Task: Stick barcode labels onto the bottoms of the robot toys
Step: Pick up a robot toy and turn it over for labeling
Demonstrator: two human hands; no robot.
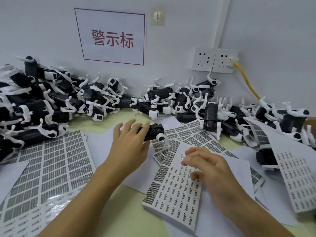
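White, glossy label sheets (177,190) cover the near part of the pale yellow-green table (123,212), overlapping one another at loose angles. The stack nearest the right forearm is thick and printed with rows of small dark barcodes, some of its left columns still dense and grey. Further left lies a wider sheet (51,170) of grey rectangular labels in a grid, its surface shiny and slightly rippled.

Above the stack, the right hand (206,165) pinches a small white barcode label (183,156) between thumb and forefinger, the other fingers loosely curled. The left hand (130,142) reaches forward and grips a black robot toy (152,132) by its body, fingers wrapped over the top; the toy's white rounded leg hangs down at its right end, just above more sheets.

Beyond the hands, plain white backing papers (100,142) lie between the printed sheets. Behind them a long heap of robot toys (42,103), black boxy bodies with thin white curved limbs, is piled against the wall, highest at the left and spreading over curled sheets at the right.

On the grey-white wall hang a red-bordered sign (112,37) with red characters, a clear adhesive hook (157,15), and two white sockets (214,59), one holding a plug with a yellow cable (246,81).
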